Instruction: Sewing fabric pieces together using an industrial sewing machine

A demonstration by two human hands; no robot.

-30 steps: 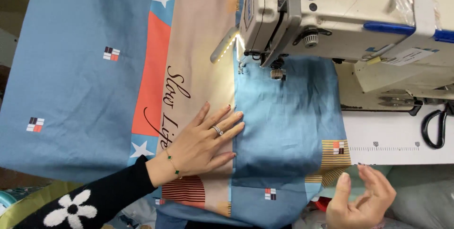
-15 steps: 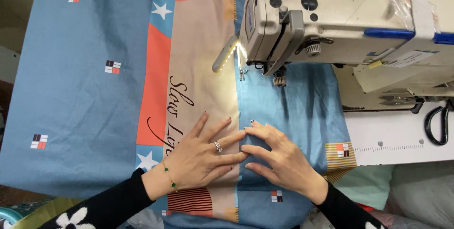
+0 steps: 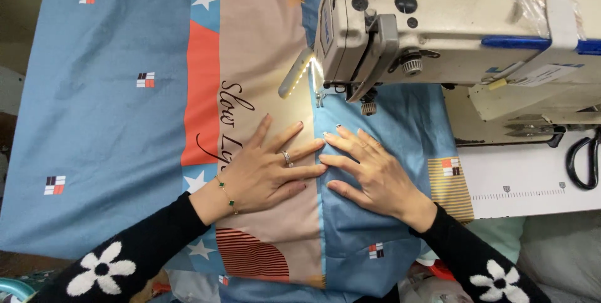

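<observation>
Two hands press flat on blue and tan printed cotton fabric [image 3: 125,121] draped over the table's left edge: left hand [image 3: 266,171] fingers spread, right hand [image 3: 369,174] open beside it, below the cream sewing machine [image 3: 451,27]; fingertips near the needle risk a prick if the cloth feeds fast

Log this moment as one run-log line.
left hand: flat on beige fabric panel | right hand: flat on blue fabric | seam between hands, feeding toward sewing machine | scissors at right
</observation>
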